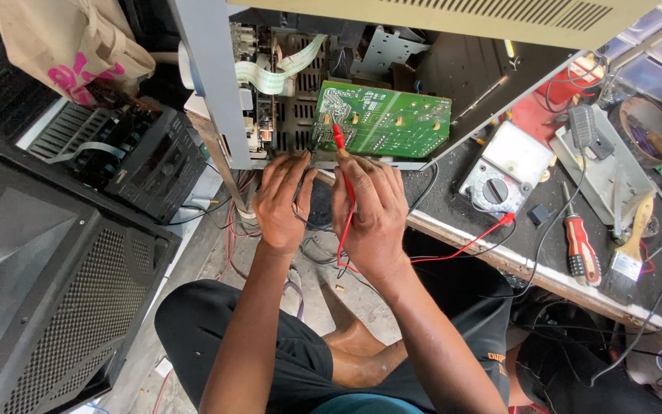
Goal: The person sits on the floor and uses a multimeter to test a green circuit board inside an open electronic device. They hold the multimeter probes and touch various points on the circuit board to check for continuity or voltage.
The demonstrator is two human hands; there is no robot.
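Note:
A green circuit board (392,123) juts out of an opened grey device chassis (216,84). My right hand (373,207) holds a red test probe (340,142) whose tip rests on the board's near left corner. A red lead (469,245) runs from it toward an analog multimeter (503,176) lying on the bench. My left hand (279,201) is beside the right one, fingers curled at the board's lower edge on a thin black lead (300,218); its tip is hidden.
A red-handled screwdriver (578,245), a paintbrush (631,244) and a grey box (603,172) lie on the cluttered bench at right. Black speaker cabinets (55,291) and a black audio unit (147,157) stand at left. Loose wires hang below the bench edge (499,257).

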